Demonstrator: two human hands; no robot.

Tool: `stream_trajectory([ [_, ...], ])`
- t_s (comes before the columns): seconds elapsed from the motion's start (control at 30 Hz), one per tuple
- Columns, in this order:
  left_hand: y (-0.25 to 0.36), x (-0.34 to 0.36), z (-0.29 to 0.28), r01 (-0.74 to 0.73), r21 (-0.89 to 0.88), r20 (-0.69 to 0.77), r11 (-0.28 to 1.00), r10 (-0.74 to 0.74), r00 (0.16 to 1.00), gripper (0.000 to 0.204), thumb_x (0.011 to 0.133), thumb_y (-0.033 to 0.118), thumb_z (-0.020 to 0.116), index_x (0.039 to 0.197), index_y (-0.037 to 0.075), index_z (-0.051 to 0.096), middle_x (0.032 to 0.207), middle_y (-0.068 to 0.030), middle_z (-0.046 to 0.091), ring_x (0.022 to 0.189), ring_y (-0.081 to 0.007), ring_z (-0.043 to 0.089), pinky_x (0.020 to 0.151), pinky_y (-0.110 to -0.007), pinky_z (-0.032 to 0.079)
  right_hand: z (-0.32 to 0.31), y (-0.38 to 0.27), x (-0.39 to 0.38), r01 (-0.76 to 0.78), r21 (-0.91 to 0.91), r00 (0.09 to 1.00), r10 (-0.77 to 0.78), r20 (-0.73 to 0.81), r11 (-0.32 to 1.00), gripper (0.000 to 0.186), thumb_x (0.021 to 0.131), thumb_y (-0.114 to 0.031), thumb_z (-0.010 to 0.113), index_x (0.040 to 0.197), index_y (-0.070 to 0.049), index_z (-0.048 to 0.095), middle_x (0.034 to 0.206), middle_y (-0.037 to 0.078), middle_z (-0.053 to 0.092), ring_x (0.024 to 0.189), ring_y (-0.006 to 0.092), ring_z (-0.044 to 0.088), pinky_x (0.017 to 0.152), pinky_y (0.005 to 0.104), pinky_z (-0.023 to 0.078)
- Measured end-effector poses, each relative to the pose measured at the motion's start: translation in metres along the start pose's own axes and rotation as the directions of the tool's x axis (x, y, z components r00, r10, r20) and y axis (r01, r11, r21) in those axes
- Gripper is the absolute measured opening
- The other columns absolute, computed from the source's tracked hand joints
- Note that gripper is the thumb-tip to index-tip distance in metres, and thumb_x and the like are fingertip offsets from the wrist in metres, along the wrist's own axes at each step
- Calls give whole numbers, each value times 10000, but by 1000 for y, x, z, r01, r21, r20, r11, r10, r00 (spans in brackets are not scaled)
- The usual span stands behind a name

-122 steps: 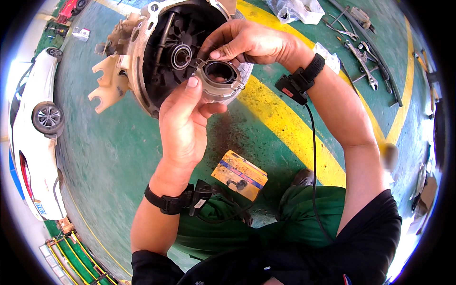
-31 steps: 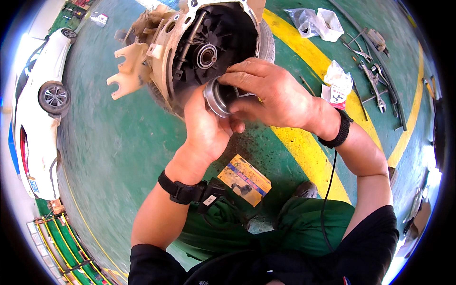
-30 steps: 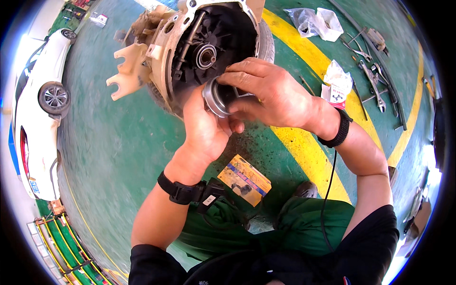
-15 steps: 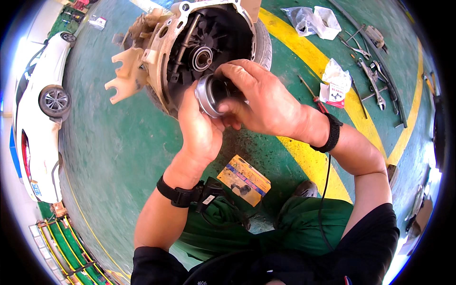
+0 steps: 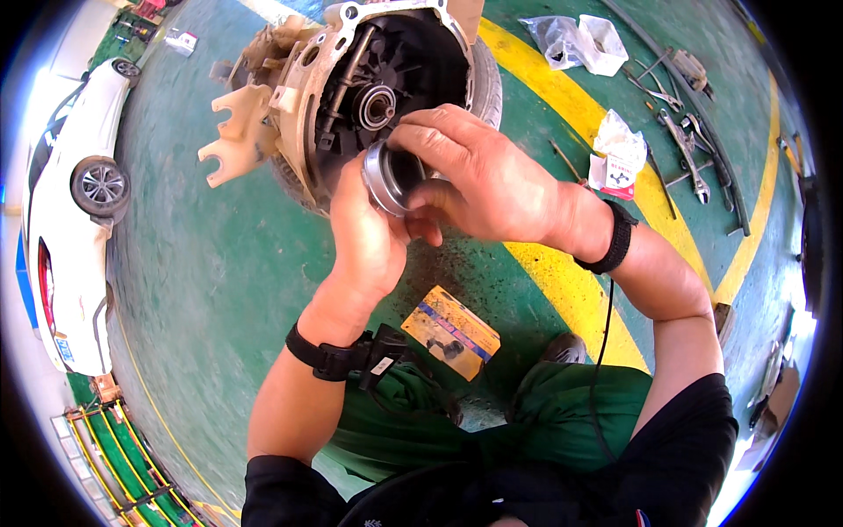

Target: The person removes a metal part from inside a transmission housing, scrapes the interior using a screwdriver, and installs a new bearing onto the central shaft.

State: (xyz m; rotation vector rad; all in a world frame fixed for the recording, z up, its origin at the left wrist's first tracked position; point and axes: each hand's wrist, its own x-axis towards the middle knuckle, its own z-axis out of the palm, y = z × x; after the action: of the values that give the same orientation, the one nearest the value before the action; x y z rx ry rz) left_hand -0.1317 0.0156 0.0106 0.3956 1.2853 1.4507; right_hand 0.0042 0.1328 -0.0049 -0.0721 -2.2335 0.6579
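Observation:
Between my two hands is a silvery ring-shaped bearing with a dark opening. My left hand is wrapped round it from the left and below. From the right, my right hand grips it with the fingers over the top and the thumb at the opening; the fingertips are partly hidden. Just beyond my hands stands a gearbox housing with a dark, dirty open bell. Inside the bell a shaft with a round metal collar sticks out, and a metal rod lies to its left.
The housing rests on a tyre. A yellow box lies on the green floor before my feet. To the right are a white package, a screwdriver, wrenches and a white container. A white car stands far left.
Both hands still hold the bearing in nearly the same spot. My right hand has shifted slightly up and left, its fingers reaching a little further over the bearing.

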Motion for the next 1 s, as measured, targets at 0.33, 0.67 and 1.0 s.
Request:
stream_trajectory([
  [0.33,-1,1,0,154,-9,81,988,-152,985,533,1046,485,324,1135,69,647,941,-126,732,752,-311,726,543,-348,562,-11,5,-8,-168,148,984,157,79,975,515,749,-150,861,1163,-3,592,1084,183,643,960,384,669,840,431,566],
  [0.67,-7,0,0,164,-35,63,986,-162,985,499,1046,440,323,1180,60,617,966,-110,727,699,-259,716,517,-342,561,6,4,-4,-439,216,898,431,84,872,395,920,-291,758,1123,14,610,918,208,675,869,344,709,747,435,562],
  [1.0,-1,16,-5,388,-229,414,893,-271,869,613,1040,449,303,1262,-34,609,1105,-252,720,709,-352,714,500,-363,557,-30,47,7,-651,484,743,363,562,585,428,1016,-240,682,1351,22,628,1162,76,712,1043,129,630,911,301,522],
])
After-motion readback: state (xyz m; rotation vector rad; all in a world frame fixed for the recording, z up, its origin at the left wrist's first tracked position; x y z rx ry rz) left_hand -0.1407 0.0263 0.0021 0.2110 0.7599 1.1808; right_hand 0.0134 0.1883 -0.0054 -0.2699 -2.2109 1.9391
